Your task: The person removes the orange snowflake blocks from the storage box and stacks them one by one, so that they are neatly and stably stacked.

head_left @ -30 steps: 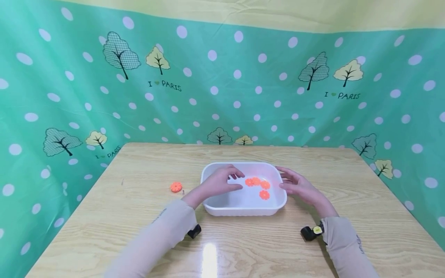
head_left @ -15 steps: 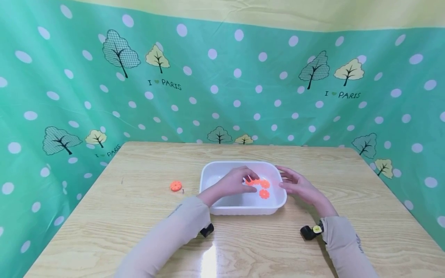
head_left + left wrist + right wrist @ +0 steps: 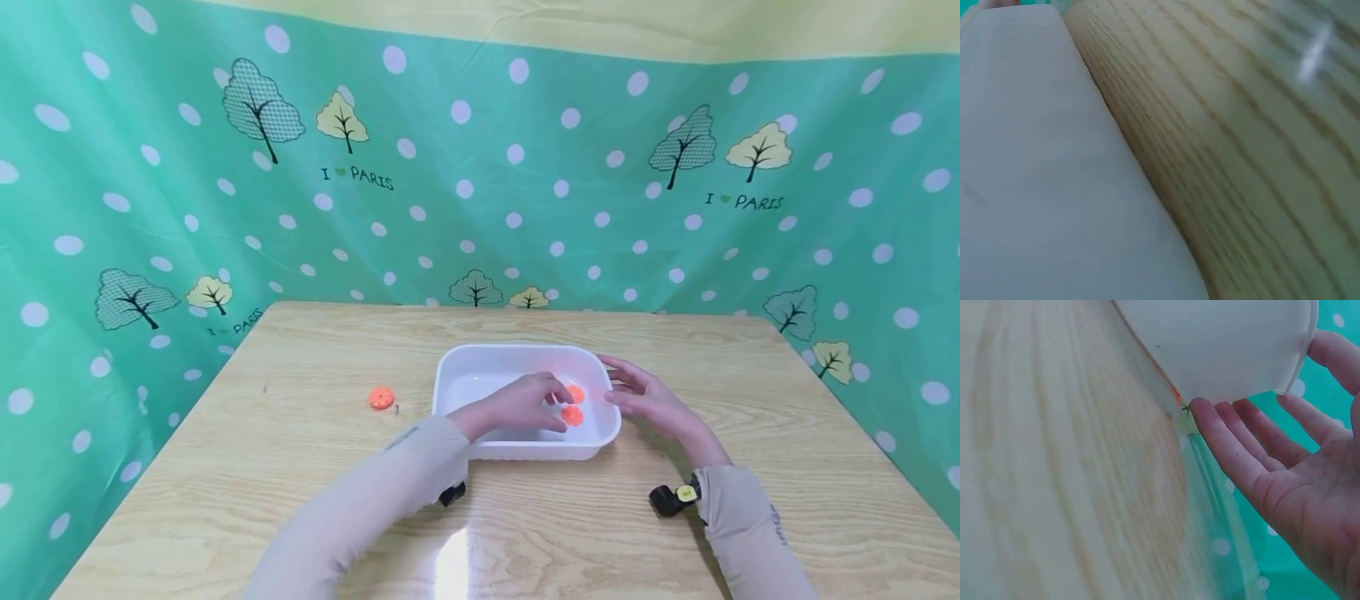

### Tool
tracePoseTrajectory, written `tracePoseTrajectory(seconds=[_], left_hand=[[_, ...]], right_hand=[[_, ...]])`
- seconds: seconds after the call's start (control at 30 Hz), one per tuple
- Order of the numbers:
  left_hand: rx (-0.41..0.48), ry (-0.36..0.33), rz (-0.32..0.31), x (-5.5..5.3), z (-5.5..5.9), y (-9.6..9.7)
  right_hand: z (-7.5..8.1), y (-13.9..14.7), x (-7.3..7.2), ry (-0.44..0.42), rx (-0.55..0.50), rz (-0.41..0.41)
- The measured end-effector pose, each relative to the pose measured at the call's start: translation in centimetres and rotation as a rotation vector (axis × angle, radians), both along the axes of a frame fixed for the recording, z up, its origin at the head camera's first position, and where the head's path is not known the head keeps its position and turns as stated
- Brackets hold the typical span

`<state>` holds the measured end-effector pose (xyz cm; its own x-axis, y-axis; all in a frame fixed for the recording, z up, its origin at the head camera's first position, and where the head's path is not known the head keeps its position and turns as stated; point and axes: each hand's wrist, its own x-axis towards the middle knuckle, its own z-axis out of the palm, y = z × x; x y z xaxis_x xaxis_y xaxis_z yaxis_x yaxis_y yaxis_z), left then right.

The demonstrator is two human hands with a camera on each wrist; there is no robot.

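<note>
A white plastic basin (image 3: 517, 452) stands mid-table, its outer wall filling much of the left wrist view. Orange notched discs (image 3: 572, 415) lie inside, near its right end; two show beside my left fingertips. My left hand (image 3: 528, 402) reaches in over the near left rim, its thumb and fingers apart above the basin floor, covering part of it. My right hand (image 3: 648, 406) holds the basin's right end. In the right wrist view its fingers (image 3: 1225, 440) lie against the outer wall, and the thumb is at the rim.
Left of the basin, another orange notched disc (image 3: 381, 398) lies on the wooden table (image 3: 225, 467), with a tiny greyish bit (image 3: 397, 410) beside it. A green dotted curtain (image 3: 420, 150) hangs behind the table. Each wrist carries a small black camera (image 3: 665, 500).
My left hand has moved right inside the basin, toward the orange discs, and now covers some of them. My right hand has stayed on the basin's right end.
</note>
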<state>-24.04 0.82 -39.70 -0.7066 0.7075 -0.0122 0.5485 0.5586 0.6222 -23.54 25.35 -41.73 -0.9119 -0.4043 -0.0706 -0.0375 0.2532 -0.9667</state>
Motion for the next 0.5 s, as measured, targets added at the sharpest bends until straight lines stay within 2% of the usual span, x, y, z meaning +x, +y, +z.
tracePoseTrajectory(seconds=[0.17,0.33,0.5], left_hand=[[-0.046,0.019,-0.014,-0.1,0.5,0.3],[-0.051,0.058,-0.029,-0.3,1.1,1.1],[-0.044,0.012,0.007,-0.5,0.9,2.0]], right_hand=[[0.0,0.1,0.0,0.0,0.003,0.007],[0.0,0.3,0.0,0.013,-0.004,0.004],[0.0,0.2,0.0,0.018,-0.014,0.023]])
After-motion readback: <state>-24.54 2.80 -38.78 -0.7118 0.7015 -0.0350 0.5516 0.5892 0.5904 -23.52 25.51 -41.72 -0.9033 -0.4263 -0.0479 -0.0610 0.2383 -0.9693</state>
